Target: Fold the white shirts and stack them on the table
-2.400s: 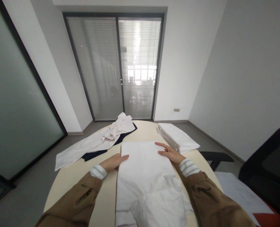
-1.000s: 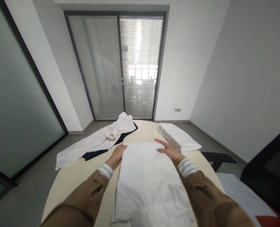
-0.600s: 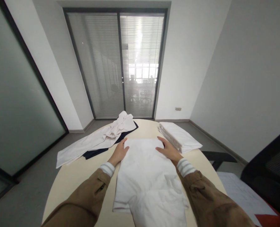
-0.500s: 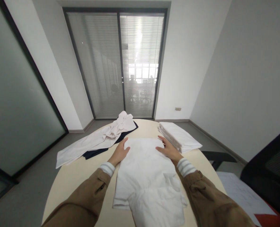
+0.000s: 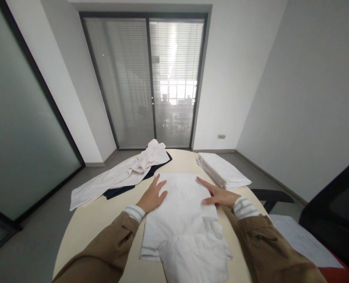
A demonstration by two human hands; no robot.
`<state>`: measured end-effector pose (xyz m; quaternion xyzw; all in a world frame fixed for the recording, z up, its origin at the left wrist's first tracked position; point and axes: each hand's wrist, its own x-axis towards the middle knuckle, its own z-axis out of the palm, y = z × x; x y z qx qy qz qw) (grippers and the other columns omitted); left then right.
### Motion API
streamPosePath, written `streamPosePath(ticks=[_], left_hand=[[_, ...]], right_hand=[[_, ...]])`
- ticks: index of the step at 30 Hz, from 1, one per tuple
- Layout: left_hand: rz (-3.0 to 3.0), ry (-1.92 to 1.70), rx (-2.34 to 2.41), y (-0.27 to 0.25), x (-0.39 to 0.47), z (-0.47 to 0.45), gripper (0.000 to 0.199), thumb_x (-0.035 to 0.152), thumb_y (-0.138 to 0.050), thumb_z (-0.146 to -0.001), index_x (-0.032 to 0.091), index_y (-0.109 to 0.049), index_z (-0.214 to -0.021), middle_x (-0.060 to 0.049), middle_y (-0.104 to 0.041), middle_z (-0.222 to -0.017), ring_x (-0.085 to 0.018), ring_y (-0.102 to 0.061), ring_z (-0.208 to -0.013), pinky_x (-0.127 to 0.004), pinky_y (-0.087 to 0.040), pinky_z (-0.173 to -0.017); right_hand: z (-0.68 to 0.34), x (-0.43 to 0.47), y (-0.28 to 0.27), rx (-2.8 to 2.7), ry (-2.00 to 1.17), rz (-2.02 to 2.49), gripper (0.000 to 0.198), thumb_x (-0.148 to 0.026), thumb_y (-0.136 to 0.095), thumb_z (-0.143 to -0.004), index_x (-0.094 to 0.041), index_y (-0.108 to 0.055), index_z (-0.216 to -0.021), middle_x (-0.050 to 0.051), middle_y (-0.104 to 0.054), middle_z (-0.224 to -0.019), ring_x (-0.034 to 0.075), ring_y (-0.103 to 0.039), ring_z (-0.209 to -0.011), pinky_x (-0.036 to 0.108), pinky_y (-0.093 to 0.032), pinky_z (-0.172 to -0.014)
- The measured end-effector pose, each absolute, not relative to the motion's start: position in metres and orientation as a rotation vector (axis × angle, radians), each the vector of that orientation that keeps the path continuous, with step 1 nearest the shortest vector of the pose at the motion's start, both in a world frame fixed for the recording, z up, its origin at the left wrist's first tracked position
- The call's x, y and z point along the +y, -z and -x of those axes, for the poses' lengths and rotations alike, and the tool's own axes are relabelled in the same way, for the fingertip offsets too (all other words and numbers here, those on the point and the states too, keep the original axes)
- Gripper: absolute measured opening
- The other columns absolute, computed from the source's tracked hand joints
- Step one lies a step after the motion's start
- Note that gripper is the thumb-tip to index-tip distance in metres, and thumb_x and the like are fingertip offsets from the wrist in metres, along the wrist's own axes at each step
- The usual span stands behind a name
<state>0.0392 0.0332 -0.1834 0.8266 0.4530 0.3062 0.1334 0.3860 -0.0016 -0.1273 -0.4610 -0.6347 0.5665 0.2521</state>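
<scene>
One white garment [image 5: 186, 216] is laid on the bench [image 5: 86, 228], near end rumpled; its left edge is covered by the left hand [image 5: 152, 197], grip open, fingers spread, its right edge by the right hand [image 5: 221, 196], grip open, thumb and forefinger parted. Beyond are placed: a folded white stack [image 5: 224, 171], right; a pale cloth [image 5: 118, 179] over a dark cloth [image 5: 118, 192], left.

The garment [image 5: 186, 224] is white, the table [image 5: 88, 220] cream, the sleeves [image 5: 268, 247] brown, the cuffs [image 5: 135, 212] grey-striped white.
</scene>
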Motion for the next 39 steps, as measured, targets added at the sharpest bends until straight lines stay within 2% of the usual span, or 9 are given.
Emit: streamPosePath(ticks=[5,9,15,20,25,29,32,35,39], left_hand=[[-2.417,-0.834,1.372,0.188,0.038,-0.038,0.05,0.038,-0.052,-0.094,0.016,-0.051,-0.139,-0.017,-0.025,-0.161,-0.032,-0.033,-0.145,-0.049,-0.033,-0.116],[-2.454,-0.929,1.522,0.179,0.036,-0.042,0.043,0.037,-0.055,-0.093,0.018,-0.057,-0.132,-0.015,-0.036,-0.156,-0.032,-0.036,-0.143,-0.049,-0.034,-0.115],[-2.435,-0.921,1.704,0.152,0.012,-0.042,0.04,0.043,-0.057,-0.09,0.021,-0.064,-0.123,-0.016,-0.046,-0.142,-0.036,-0.05,-0.126,-0.049,-0.044,-0.104],[-2.429,-0.608,1.628,0.155,-0.014,-0.042,0.062,0.061,-0.052,-0.089,0.022,-0.056,-0.137,-0.019,-0.039,-0.152,-0.043,-0.044,-0.133,-0.056,-0.041,-0.103],[-2.524,-0.57,1.467,0.177,-0.008,-0.048,0.08,0.063,-0.057,-0.086,0.013,-0.044,-0.147,-0.022,-0.027,-0.159,-0.046,-0.025,-0.145,-0.059,-0.027,-0.114],[-2.595,-0.726,1.559,0.166,0.006,-0.055,0.062,0.048,-0.059,-0.09,0.015,-0.05,-0.141,-0.018,-0.035,-0.156,-0.041,-0.024,-0.146,-0.055,-0.029,-0.114],[-2.639,-0.757,1.616,0.152,0.005,-0.056,0.043,0.037,-0.055,-0.093,0.018,-0.058,-0.132,-0.016,-0.049,-0.144,-0.034,-0.043,-0.134,-0.049,-0.038,-0.108],[-2.666,-0.658,1.545,0.146,-0.006,-0.055,0.044,0.041,-0.051,-0.095,0.018,-0.056,-0.132,-0.014,-0.058,-0.133,-0.03,-0.051,-0.123,-0.045,-0.042,-0.105],[-2.692,-0.497,1.487,0.146,-0.018,-0.054,0.061,0.052,-0.045,-0.096,0.016,-0.046,-0.145,-0.016,-0.052,-0.144,-0.033,-0.045,-0.132,-0.049,-0.038,-0.11]], right_hand=[[-0.375,-0.012,0.114,-1.663,-1.947,1.019,0.091,-0.026,-0.087,-0.06,-0.028,-0.049,-0.143,0.007,-0.066,-0.128,0.027,-0.065,-0.114,0.04,-0.052,-0.096],[-0.369,-0.009,0.119,-1.453,-1.918,1.076,0.074,-0.026,-0.08,-0.066,-0.028,-0.055,-0.137,0.006,-0.07,-0.119,0.024,-0.07,-0.102,0.038,-0.056,-0.09],[-0.372,-0.007,0.135,-1.476,-1.893,1.071,0.095,-0.027,-0.083,-0.065,-0.034,-0.039,-0.149,0.005,-0.06,-0.138,0.026,-0.065,-0.114,0.039,-0.055,-0.093],[-0.374,-0.011,0.135,-1.529,-1.909,1.17,0.091,-0.033,-0.08,-0.071,-0.037,-0.036,-0.151,0.004,-0.068,-0.126,0.022,-0.071,-0.091,0.035,-0.059,-0.076],[-0.371,-0.002,0.14,-1.494,-1.768,1.149,0.08,-0.035,-0.078,-0.072,-0.036,-0.046,-0.145,0.002,-0.068,-0.125,0.021,-0.069,-0.095,0.035,-0.057,-0.082],[-0.372,0.015,0.151,-1.441,-1.496,1.184,0.078,-0.045,-0.078,-0.072,-0.025,-0.05,-0.143,0.002,-0.069,-0.092,0.018,-0.064,-0.077,0.032,-0.055,-0.071],[-0.376,0.022,0.157,-1.445,-1.363,1.255,0.082,-0.053,-0.077,-0.072,-0.023,-0.049,-0.143,-0.002,-0.058,-0.072,0.014,-0.055,-0.061,0.028,-0.048,-0.058],[-0.379,0.019,0.156,-1.486,-1.35,1.286,0.087,-0.054,-0.077,-0.073,-0.027,-0.043,-0.148,0.001,-0.061,-0.081,0.014,-0.056,-0.063,0.028,-0.048,-0.057],[-0.38,0.007,0.148,-1.548,-1.455,1.23,0.097,-0.049,-0.076,-0.074,-0.035,-0.026,-0.155,0.007,-0.066,-0.112,0.02,-0.065,-0.082,0.032,-0.054,-0.068]])
